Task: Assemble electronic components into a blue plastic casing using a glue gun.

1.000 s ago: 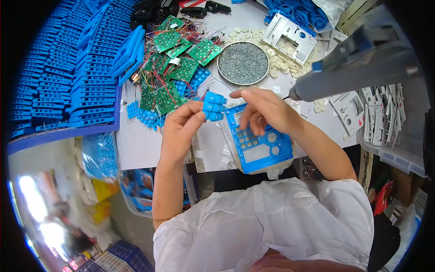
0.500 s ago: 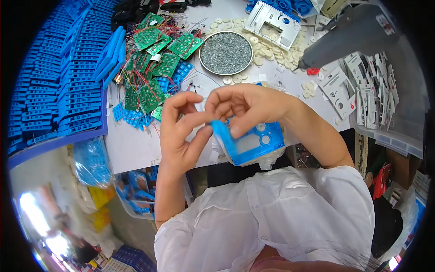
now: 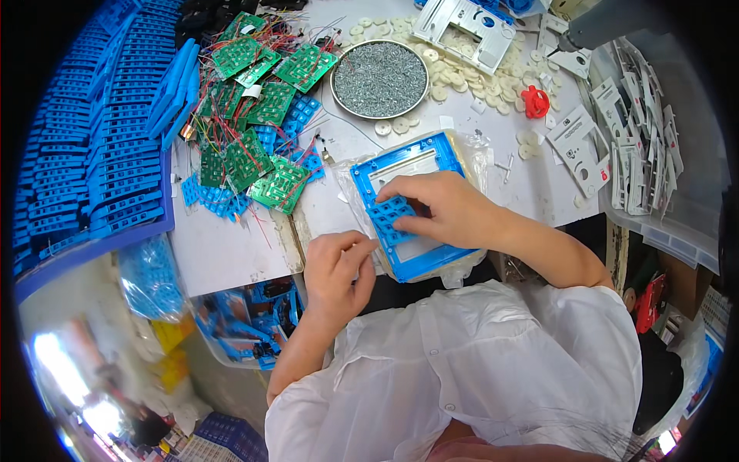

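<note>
A blue plastic housing (image 3: 450, 146) lies on the table before me, tilted a little, with a clear plastic bag partly under it. My right hand (image 3: 443, 206) is over the housing, its fingers and thumb closed on a blue keypad piece (image 3: 394, 215) with square cells. The keypad piece rests on or just above the housing's left side; its exact contact is hidden by the hand. Just off the housing's lower left edge is my left hand (image 3: 337, 271), its fingers curled in and nothing visible in them.
Green circuit boards (image 3: 250, 162) with red wires pile up at left, beside stacked blue parts (image 3: 127, 146). Behind the housing stand a round tray of screws (image 3: 380, 79) and scattered cream discs (image 3: 446, 73). White panels (image 3: 635, 142) fill a bin at right; a grey tool (image 3: 608, 27) hangs above.
Both hands were together at a blurred blue part over the housing. My left hand has drawn down and away; my right hand now has the keypad piece at the housing. The grey tool appears farther up.
</note>
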The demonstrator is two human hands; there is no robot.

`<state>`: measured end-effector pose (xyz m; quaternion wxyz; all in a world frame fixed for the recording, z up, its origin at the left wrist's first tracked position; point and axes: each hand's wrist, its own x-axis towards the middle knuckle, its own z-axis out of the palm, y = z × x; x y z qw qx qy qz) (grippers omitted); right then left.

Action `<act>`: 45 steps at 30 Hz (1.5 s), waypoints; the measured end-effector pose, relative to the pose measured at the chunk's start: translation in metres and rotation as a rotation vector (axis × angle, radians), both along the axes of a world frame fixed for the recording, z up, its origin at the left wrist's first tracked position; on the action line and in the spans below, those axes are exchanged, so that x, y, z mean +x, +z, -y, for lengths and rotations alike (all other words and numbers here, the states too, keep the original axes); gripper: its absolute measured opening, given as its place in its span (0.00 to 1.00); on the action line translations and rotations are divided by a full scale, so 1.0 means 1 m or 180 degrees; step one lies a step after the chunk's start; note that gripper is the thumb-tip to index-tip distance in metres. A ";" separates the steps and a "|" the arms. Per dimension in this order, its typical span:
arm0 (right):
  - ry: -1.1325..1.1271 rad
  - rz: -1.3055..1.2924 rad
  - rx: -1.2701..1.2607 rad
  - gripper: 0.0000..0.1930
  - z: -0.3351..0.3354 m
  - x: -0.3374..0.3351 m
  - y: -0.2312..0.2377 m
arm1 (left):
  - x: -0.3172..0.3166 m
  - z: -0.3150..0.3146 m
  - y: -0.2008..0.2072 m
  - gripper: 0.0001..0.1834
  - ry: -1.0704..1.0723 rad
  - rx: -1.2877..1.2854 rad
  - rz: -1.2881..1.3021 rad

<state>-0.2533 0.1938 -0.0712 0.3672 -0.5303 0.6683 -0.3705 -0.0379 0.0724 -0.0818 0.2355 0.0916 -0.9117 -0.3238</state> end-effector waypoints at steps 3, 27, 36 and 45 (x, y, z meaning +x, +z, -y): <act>-0.0056 -0.0465 -0.0640 0.21 0.000 0.005 -0.013 | -0.003 -0.001 -0.005 0.20 -0.0121 -0.0214 -0.0067; 0.1067 -0.2112 -0.0144 0.52 -0.032 0.028 0.003 | 0.010 0.041 0.005 0.20 0.0406 -0.0814 0.0030; 0.0959 -0.2060 0.0041 0.52 -0.030 0.038 0.010 | 0.013 0.139 0.003 0.13 0.1395 -0.1421 0.0127; 0.0582 -0.1716 -0.0582 0.43 -0.034 0.018 0.026 | -0.021 0.157 0.013 0.10 0.1195 -0.1911 0.0175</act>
